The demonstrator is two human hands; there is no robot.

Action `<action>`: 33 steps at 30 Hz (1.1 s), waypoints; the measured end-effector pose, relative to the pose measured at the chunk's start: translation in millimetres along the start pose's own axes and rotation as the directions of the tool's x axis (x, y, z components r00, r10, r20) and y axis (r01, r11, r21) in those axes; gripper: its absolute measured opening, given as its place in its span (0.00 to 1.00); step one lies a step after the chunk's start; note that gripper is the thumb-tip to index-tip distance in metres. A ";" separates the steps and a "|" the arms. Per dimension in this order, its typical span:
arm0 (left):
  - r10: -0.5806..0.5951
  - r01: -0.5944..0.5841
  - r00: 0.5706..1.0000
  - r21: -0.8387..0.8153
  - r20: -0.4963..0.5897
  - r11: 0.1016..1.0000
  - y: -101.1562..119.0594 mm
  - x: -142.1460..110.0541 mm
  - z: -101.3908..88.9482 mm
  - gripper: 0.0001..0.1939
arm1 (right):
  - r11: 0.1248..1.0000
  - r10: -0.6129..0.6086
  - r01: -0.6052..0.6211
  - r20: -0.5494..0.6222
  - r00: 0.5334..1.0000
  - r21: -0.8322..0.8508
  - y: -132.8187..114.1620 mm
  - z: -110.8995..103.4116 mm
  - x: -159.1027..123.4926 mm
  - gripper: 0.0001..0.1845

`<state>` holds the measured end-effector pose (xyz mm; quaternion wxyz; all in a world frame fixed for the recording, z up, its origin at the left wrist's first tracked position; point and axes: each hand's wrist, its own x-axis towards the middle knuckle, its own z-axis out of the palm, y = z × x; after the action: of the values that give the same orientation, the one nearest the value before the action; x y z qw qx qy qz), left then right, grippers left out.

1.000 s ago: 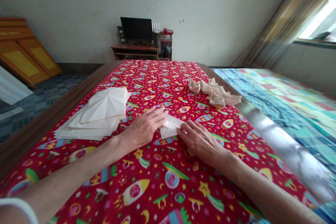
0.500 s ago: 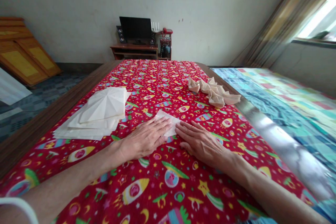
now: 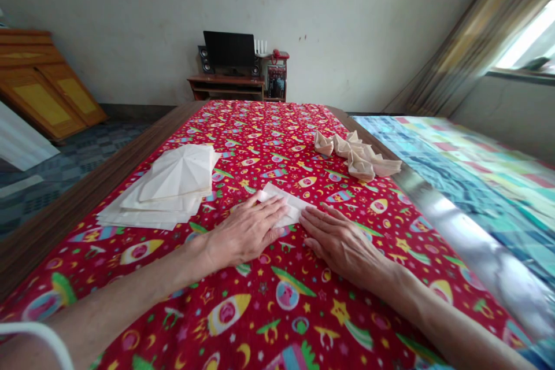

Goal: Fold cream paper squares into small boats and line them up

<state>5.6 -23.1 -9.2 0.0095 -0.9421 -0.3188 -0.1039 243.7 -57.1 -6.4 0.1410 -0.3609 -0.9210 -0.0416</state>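
A small folded piece of white paper [image 3: 291, 203] lies on the red patterned cloth [image 3: 277, 324] in front of me. My left hand [image 3: 250, 224] rests flat across its left part, fingers stretched out and pointing right. From the other side, the fingertips of my right hand [image 3: 340, 237] touch the paper's right edge, fingers extended and lying flat. Parts of the paper are hidden under both hands. To the left sits a stack of creased white paper sheets [image 3: 173, 176]. Several folded paper shapes [image 3: 361, 163] with pointed tips stand in a cluster to the right.
The cloth covers a long brown table [image 3: 65, 214]. A monitor [image 3: 229, 49] with speakers stands on a desk [image 3: 225, 82] by the far wall. On the right is a bed with a checked cover [image 3: 468, 179]. A wooden cabinet [image 3: 39, 92] stands at left.
More of the folded paper shows between my hands, as my right hand has slid slightly right toward its edge. The whole view has shifted a little.
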 end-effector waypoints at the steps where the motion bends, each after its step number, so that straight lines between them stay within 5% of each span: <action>1: 0.023 -0.023 1.000 -0.012 0.003 1.000 3.9 2.5 0.8 0.23 | 1.000 0.000 0.000 -0.009 1.000 -0.012 -1.3 0.0 1.3 0.19; 5: 0.054 -0.054 0.998 -0.040 0.021 0.998 7.2 5.6 1.0 0.23 | 0.999 0.026 -0.028 -0.058 0.998 -0.028 -3.1 0.4 0.9 0.18; 10: 0.025 -0.024 1.000 -0.067 0.013 0.997 -16.7 -3.2 -2.6 0.21 | 0.996 0.082 -0.078 -0.145 0.986 0.036 -2.9 0.9 -1.7 0.15; 14: -0.091 0.076 0.988 -0.124 -0.125 0.989 -38.4 4.3 0.8 0.18 | 0.990 0.138 -0.137 -0.149 0.979 0.019 -1.3 2.1 10.8 0.15; 18: -0.080 0.037 0.970 -0.186 -0.230 0.982 -55.1 27.8 6.8 0.13 | 0.972 0.210 -0.220 -0.107 0.972 -0.086 5.0 7.6 27.7 0.15; 26: -0.115 0.118 0.993 -0.199 0.027 0.973 -69.5 54.0 -2.1 0.37 | 0.949 0.308 -0.287 -0.206 0.929 0.128 16.4 16.5 24.2 0.13; 33: -0.218 0.292 0.949 -0.365 0.229 0.884 -64.7 62.1 -15.0 0.31 | 0.937 0.327 -0.292 -0.189 0.926 0.193 28.7 29.6 21.1 0.24</action>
<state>11.9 64.4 14.9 -0.2234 -0.8796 -0.4123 -0.0800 241.6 -16.9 -29.4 0.2747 -0.4828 -0.8314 0.0164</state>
